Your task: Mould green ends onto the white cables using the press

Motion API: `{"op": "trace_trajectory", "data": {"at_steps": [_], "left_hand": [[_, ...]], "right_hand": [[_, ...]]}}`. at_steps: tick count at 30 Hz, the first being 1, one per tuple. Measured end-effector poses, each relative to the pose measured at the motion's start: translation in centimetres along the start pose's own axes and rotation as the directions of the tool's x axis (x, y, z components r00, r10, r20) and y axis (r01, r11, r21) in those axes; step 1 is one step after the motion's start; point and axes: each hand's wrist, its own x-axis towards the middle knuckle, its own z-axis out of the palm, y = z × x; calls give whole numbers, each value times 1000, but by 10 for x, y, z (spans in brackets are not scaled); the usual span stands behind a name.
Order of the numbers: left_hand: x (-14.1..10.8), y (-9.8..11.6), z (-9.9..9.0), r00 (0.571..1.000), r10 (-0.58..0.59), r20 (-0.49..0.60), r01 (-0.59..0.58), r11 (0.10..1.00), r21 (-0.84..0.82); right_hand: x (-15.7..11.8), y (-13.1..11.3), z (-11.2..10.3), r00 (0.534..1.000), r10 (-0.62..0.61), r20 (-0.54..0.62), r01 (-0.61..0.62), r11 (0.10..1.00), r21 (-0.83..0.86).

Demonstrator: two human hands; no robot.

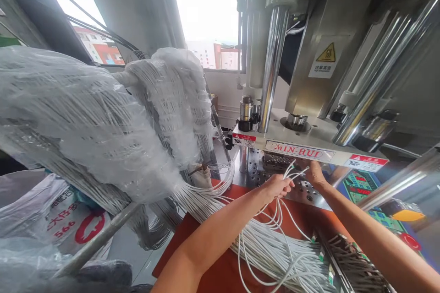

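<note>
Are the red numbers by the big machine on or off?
On. The red numbers are glowing brightly on the green control panel.

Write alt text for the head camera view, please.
A left hand holds several white cable ends at a MIN-HUI press, the right hand close beside them. More cables lie on a red table; plastic-wrapped bundles hang at left.

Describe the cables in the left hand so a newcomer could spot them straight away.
Find the tall press with the red MIN-HUI label. In front of it, the left hand grips a few pale cables. Their ends stick up toward the press, unlike the thick spread of cables lying on the orange-red table.
</note>
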Motion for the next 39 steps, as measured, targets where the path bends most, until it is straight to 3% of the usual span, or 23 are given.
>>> {"op": "trace_trajectory", "data": {"at_steps": [3,6,9,12,16,21,24,27,30,33,39], "left_hand": [[-34,11,-3,987,149,54,-151,988,32],[-67,18,5,957,284,62,-290,933,211],[-91,19,23,943,330,35,-311,842,441],[-102,16,39,927,375,7,-297,722,625],[-104,14,50,905,424,-45,-228,570,789],[-105,13,55,892,447,-64,-180,483,857],[-105,12,54,895,443,-58,-171,459,872],[-105,12,53,893,446,-50,-166,431,887],[-104,12,52,883,468,-22,-204,426,881],[-105,11,52,887,462,-13,-212,431,877],[-110,11,54,906,422,-26,-178,436,882]], "right_hand": [[-41,-4,-5,999,34,-16,-35,999,-15],[-90,0,-19,999,51,5,-50,995,-86],[-130,13,-36,994,111,13,-106,975,-195],[-151,27,-47,980,196,34,-181,947,-267],[-156,31,-49,971,230,60,-205,939,-276],[-153,15,-57,973,219,72,-198,954,-224],[-158,-4,-83,978,197,65,-198,980,11],[-168,-29,-118,982,152,109,-179,936,303],[-175,-52,-141,969,100,225,-181,909,375],[-173,-63,-145,962,81,262,-178,911,372],[-170,-62,-133,958,101,268,-222,853,473]]}}
